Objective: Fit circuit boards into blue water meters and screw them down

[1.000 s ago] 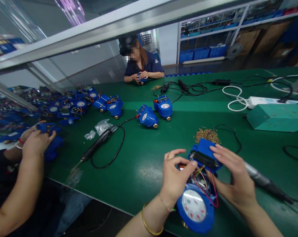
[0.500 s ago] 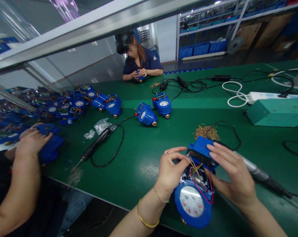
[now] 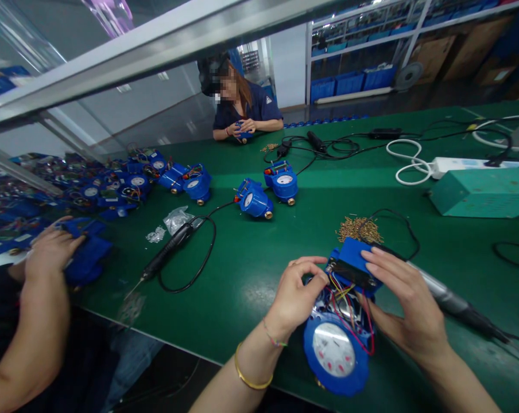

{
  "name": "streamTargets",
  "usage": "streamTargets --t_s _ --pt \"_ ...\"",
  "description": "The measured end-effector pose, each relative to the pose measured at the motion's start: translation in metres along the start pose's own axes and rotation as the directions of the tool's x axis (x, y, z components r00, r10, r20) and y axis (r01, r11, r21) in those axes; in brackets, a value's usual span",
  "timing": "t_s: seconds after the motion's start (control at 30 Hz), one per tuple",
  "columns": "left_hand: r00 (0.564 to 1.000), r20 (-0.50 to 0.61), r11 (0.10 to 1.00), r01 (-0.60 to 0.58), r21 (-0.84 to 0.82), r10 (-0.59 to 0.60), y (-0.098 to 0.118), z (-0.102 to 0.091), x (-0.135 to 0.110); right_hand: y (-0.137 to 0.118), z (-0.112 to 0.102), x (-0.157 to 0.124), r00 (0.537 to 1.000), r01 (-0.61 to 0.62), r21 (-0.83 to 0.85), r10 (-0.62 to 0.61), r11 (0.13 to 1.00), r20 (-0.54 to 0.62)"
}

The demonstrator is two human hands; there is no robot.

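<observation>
A blue water meter (image 3: 334,350) with a white dial lies on the green table (image 3: 251,252) in front of me, its top open and coloured wires showing. My left hand (image 3: 296,295) pinches at the wires and the open body on the left side. My right hand (image 3: 403,310) holds the blue cover module (image 3: 354,261) above the meter, fingers laid over its far edge. A pile of small brass screws (image 3: 359,228) lies just beyond.
A grey electric screwdriver (image 3: 451,304) lies right of my right hand; a black one (image 3: 169,246) with a looped cable lies left. Two blue meters (image 3: 270,192) stand mid-table, several more at far left. A green box (image 3: 483,192) sits at right. A co-worker's hands (image 3: 53,249) hold a blue part; another person sits opposite.
My left hand's fingers have closed in on the wires at the open meter. The cover module stays in my right hand. The co-worker's hands at left have shifted slightly lower.
</observation>
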State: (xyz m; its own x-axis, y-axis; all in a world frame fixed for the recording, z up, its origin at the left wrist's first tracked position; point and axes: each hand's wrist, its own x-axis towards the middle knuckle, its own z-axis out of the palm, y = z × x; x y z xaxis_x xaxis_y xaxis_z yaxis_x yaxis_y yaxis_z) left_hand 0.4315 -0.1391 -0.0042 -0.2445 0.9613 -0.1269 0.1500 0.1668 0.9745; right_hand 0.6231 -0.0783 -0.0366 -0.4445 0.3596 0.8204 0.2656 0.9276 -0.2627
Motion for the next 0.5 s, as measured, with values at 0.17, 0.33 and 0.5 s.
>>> streamTargets --t_s 0.17,0.33,0.5 --pt "0.976 0.169 0.902 0.193 -0.385 -0.137 0.004 0.003 0.002 0.004 0.002 -0.004 0.999 -0.034 0.025 0.035 0.999 -0.012" --pt "0.953 0.219 0.780 0.298 -0.550 -0.210 0.005 0.010 0.001 0.000 0.004 -0.001 0.999 -0.038 0.006 0.038 0.999 -0.026" --pt "0.975 0.134 0.828 0.224 -0.514 -0.180 0.005 0.013 -0.005 -0.004 0.005 0.002 0.998 -0.033 0.002 0.033 0.999 -0.048"
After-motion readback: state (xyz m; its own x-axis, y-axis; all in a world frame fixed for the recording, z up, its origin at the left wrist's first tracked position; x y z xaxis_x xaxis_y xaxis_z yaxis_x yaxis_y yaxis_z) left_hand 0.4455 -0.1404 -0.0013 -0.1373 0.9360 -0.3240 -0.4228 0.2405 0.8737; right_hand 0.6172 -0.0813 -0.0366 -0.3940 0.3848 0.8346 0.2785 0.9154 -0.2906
